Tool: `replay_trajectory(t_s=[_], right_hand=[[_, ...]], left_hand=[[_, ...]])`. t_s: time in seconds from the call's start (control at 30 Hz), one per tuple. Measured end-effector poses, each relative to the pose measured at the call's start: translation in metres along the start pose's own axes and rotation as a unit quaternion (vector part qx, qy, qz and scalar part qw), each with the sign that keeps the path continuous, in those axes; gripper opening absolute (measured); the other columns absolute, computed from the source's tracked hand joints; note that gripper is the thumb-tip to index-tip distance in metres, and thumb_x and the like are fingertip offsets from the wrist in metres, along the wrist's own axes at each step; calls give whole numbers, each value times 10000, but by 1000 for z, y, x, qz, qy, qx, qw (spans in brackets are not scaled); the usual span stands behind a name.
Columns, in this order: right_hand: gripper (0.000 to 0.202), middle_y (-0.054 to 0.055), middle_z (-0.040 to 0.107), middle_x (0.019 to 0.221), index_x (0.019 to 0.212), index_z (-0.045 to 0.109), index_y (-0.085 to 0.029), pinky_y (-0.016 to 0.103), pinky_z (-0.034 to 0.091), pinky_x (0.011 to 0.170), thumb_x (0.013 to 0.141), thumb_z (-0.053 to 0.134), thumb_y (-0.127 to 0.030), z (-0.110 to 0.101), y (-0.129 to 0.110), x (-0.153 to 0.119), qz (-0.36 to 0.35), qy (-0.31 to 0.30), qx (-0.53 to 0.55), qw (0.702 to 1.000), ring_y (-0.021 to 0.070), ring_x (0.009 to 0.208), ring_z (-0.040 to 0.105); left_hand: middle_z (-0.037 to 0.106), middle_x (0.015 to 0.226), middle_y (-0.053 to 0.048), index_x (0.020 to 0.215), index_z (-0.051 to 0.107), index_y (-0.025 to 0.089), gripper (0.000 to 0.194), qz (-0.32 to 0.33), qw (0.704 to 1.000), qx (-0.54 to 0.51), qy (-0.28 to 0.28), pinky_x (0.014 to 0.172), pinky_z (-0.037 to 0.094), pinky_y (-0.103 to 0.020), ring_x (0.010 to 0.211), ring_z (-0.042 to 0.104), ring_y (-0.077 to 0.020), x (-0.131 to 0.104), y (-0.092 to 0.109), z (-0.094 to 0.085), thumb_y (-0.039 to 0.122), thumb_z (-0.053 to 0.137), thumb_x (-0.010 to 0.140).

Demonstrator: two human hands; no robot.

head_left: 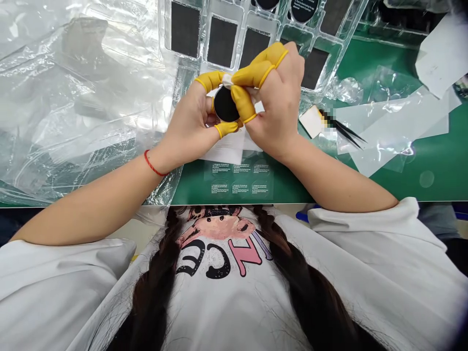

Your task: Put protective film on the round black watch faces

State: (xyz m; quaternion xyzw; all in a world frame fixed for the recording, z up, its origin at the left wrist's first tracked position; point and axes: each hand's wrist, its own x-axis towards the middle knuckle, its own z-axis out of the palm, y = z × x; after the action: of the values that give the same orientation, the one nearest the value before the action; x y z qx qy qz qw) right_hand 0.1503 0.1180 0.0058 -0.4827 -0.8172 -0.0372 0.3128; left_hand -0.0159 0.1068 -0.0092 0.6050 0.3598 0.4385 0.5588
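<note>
A round black watch face is gripped at its rim by my left hand, with yellow finger cots on the fingers. My right hand, also in yellow finger cots, pinches a small white cloth against the upper edge of the watch face. Part of the cloth is hidden behind the right fingers. Beneath both hands lies white paper. Closer to my body, a transparent sticker sheet with several round printed labels rests on the green table.
Behind my hands stands a transparent plastic tray with black-lined compartments; round watch faces sit in some. Crumpled plastic bags cover the left side. At right are black tweezers, a small white square pad and translucent sheets.
</note>
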Motion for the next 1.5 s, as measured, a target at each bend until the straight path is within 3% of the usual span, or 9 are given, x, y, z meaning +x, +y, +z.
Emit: replay_trajectory(t_s=[0.17,0.3,0.47,0.67,0.83,1.1,1.2,1.3,1.5], right_hand=[[109,61,685,1001,913,617,-292,477,411,936,938,514,-313,-12,13,7,72,-23,42,996,268,1019,569],[93,53,689,1087,977,611,-328,510,406,939,893,573,-314,-27,21,8,126,-60,93,986,305,1091,564],[140,13,717,1006,864,625,-284,425,473,907,872,582,-150,-44,19,10,152,-97,215,960,217,984,616],[184,-8,720,913,754,611,-230,363,485,904,847,631,-72,-49,2,13,181,-166,290,925,162,899,617],[206,-25,691,805,685,612,-223,343,497,872,769,663,-42,-42,-2,12,168,-156,299,926,152,833,605],[123,-10,644,780,772,653,-217,297,483,762,834,621,-115,-54,21,19,160,2,418,894,133,794,598],[140,-15,665,848,745,639,-225,302,505,837,844,609,-131,-62,14,18,152,-38,403,901,138,902,625],[98,-6,697,891,740,652,-212,316,516,874,835,661,-194,-57,6,12,140,-97,457,873,139,924,640],[67,-2,736,824,689,666,-285,387,556,806,738,707,-264,-31,9,6,143,-93,464,869,195,831,685]], left_hand=[[654,876,21,1159,455,265,577,-1,1000,6,26,797,612,-393,802,719,-171,-5,7,3,236,813,708],[632,1049,-15,1207,403,297,584,67,997,13,35,846,639,-393,1006,716,-201,-8,10,3,315,785,766],[476,1380,-66,1296,318,336,667,145,986,75,36,917,637,-392,1378,504,-278,-5,-3,-3,493,736,800],[411,1425,-50,1336,293,369,678,157,983,91,17,953,620,-421,1475,384,-313,-4,-13,-6,560,684,816],[419,1428,-70,1330,322,351,677,141,985,93,24,961,606,-406,1476,382,-306,-6,-8,1,559,693,803],[484,1407,-43,1240,439,343,628,99,993,70,-2,869,628,-357,1365,472,-266,-5,0,0,503,781,738],[578,1281,-29,1231,466,324,640,60,995,61,-55,873,612,-378,1117,631,-222,-3,-1,-3,472,814,716],[630,1147,-31,1222,484,303,615,32,995,53,-79,870,604,-405,902,700,-179,-3,2,-3,392,820,714],[542,1290,-10,1231,473,312,603,68,994,54,-70,873,596,-405,864,715,-122,-3,3,-2,431,776,725]])
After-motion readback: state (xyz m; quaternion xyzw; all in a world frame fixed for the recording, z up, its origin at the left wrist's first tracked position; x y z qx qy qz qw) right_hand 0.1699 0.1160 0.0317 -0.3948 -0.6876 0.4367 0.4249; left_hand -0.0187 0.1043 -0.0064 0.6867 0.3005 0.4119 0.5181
